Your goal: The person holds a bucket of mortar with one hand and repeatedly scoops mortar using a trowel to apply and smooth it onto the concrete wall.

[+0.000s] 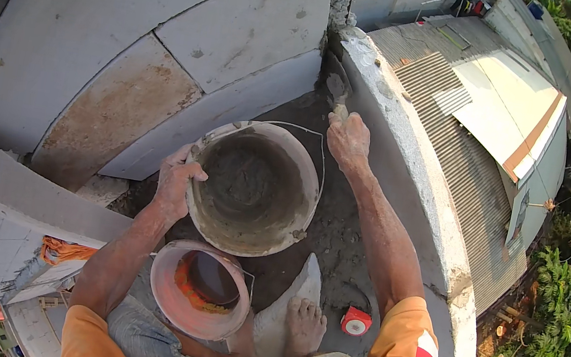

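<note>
My left hand (178,175) grips the near-left rim of a large mortar-caked bucket (299,173), thumb over the edge. Grey wet mortar (249,173) lies in its bottom, and its wire handle hangs to the right. Farther off, my right hand (349,141) is closed round the handle of a trowel (338,87). Its mortar-smeared blade points into the corner where the block wall (245,30) meets the low parapet (413,124). Whether the blade touches the wall I cannot tell. A smaller pinkish bucket (168,285) with dark liquid stands below the large one, close to my legs.
A red tape measure (355,322) lies on the mortar-strewn floor (340,254) beside my bare foot (304,327). A pale board piece lies under the foot. At left, a curved ledge (37,188) juts out near an orange cloth (65,251). Beyond the parapet are lower corrugated roofs (464,184) and trees.
</note>
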`<state>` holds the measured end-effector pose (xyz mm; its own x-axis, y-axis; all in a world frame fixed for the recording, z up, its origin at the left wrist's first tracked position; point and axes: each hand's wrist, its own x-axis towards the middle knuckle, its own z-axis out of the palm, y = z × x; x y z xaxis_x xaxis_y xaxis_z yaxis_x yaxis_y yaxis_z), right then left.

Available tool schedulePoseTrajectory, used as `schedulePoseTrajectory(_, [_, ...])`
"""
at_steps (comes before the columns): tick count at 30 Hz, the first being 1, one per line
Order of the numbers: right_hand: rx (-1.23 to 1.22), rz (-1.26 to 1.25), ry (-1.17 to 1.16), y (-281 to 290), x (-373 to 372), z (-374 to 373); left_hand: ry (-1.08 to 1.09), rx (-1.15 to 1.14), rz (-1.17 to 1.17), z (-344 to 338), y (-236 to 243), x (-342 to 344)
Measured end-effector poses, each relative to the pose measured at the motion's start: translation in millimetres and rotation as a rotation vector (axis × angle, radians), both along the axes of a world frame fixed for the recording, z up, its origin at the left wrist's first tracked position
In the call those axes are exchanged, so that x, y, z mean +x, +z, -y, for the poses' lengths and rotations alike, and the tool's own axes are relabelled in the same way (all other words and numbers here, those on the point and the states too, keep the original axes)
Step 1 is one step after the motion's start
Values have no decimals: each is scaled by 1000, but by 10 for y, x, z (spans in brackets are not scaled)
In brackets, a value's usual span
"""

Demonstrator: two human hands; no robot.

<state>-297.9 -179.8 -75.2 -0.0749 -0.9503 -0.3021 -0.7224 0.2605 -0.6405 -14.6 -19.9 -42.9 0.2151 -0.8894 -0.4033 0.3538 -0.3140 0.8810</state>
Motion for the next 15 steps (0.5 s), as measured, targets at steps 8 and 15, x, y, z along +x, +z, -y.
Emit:
schedulePoseTrajectory(8, [-317, 52, -26, 147, -218, -404, 20, -24, -38, 32, -35, 35])
schedulePoseTrajectory(15, [-11, 268, 79, 742, -637, -1503, 17, -29, 51, 86, -15, -142])
